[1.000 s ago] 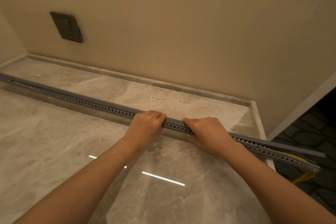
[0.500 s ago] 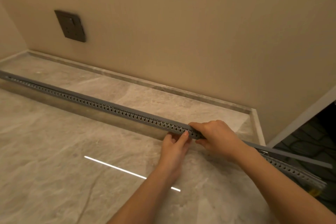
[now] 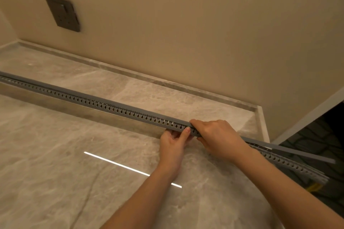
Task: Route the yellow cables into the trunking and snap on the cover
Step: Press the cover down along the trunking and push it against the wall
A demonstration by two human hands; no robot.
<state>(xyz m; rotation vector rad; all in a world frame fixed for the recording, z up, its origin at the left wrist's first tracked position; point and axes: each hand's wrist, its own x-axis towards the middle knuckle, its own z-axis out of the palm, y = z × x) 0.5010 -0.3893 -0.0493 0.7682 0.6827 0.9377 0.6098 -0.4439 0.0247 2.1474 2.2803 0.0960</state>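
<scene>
Head view shows the slotted grey trunking point(image 3: 111, 107) lying along the stone floor point(image 3: 55, 154), the left hand point(image 3: 174, 144) pinching its near wall, the right hand point(image 3: 216, 135) curled over the cover point(image 3: 297, 152), whose right end stands lifted off.

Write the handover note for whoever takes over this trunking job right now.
Left hand: under the slotted trunking, thumb on its front wall.
Right hand: curled over the top, pressing the grey cover down.
Done: cover looks seated from the far left end up to the hands.
Left: past the right hand the cover strip splays free of the trunking; press it home. Yellow cable shows at the right end.
</scene>
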